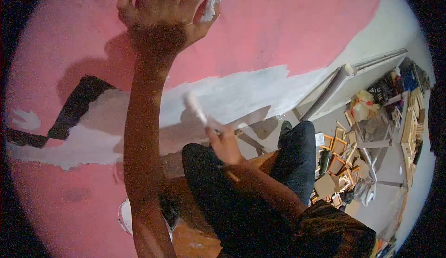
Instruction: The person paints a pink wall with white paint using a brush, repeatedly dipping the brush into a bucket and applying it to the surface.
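Observation:
My left hand (162, 11) is raised against a pink wall (260, 30), fingers spread, with white paint smeared on its thumb; the fingertips are partly cut off at the top edge. My right hand (225, 144) is closed around a paintbrush (198, 108), whose pale bristle end is blurred by motion. The brush is over a white painted band (241, 95) that crosses the pink. Left along that band, a black painted shape (79, 104) shows on the wall. Below, partly hidden by my left forearm, is a white-rimmed container (124, 217).
My dark-trousered legs (297, 160) are bent beside a brown wooden surface (200, 232). At right, wooden frames (339, 146) lie piled on the floor. Near them are a plastic bag (362, 107) and a white panel (371, 74) leaning at the wall.

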{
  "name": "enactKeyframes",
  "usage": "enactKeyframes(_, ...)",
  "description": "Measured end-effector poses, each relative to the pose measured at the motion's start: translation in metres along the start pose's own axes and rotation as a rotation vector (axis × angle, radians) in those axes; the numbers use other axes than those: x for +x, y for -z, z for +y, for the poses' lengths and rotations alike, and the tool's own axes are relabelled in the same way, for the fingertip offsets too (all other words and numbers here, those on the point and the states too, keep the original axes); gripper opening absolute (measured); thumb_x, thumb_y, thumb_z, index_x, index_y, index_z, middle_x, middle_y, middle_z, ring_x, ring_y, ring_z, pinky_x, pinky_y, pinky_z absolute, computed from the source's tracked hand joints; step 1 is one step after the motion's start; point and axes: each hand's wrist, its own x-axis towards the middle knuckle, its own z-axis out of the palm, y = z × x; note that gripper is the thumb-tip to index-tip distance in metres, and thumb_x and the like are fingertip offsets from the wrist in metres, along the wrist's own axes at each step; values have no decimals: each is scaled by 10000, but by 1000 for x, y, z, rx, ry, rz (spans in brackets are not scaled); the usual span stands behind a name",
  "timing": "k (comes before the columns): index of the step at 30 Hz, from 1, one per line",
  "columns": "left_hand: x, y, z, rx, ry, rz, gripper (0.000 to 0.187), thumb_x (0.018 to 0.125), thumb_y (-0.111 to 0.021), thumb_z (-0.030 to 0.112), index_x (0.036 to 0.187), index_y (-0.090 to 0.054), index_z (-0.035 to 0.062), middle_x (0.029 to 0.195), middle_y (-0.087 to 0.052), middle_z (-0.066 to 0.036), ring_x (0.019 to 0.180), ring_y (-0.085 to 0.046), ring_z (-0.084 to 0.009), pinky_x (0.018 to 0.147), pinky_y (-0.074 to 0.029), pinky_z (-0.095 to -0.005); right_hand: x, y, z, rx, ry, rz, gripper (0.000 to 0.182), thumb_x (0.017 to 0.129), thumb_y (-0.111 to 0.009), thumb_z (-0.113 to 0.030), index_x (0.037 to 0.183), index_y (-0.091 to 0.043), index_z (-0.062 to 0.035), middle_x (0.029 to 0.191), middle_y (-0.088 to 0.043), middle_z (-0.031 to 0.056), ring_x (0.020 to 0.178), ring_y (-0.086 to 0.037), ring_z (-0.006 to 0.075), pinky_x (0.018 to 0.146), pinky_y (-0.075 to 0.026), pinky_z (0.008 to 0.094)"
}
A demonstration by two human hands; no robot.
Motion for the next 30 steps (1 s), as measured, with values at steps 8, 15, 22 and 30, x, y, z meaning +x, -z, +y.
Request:
enactKeyframes(8,-1,5,0,-27,24,-71,314,839,-556,337,1118,-567,192,1391,-489,-77,1297,-400,-291,951,-285,-486,13,122,88,-220,32,227,249,955,-544,-182,983,-661,36,893,-662,72,766,-579,158,659,-491,321)
enactKeyframes(15,-6,-7,-8,73,-52,-23,337,821,-569,325,1130,-545,192,1397,-479,-88,1297,-396,-302,945,-283,-496,33,194,117,32,-205,753,345,988,-501,-264,1256,-572,-58,664,-431,-71,507,-362,25,394,-267,201)
enactKeyframes(22,-8,0,4,-95,56,-130,383,808,-583,316,1164,-525,189,1399,-472,-99,1305,-388,-311,943,-284,-499,-10,-29,41,-249,59,168,338,957,-523,-263,1123,-588,24,779,-617,189,707,-602,258,687,-485,405)
enactKeyframes(30,-1,5,-1,-4,-27,-89,408,785,-608,288,1172,-523,186,1396,-473,-101,1312,-380,-316,954,-281,-503,-16,-14,32,50,-221,-364,366,932,-562,-252,1203,-587,-6,1064,-650,196,989,-618,292,879,-476,418)
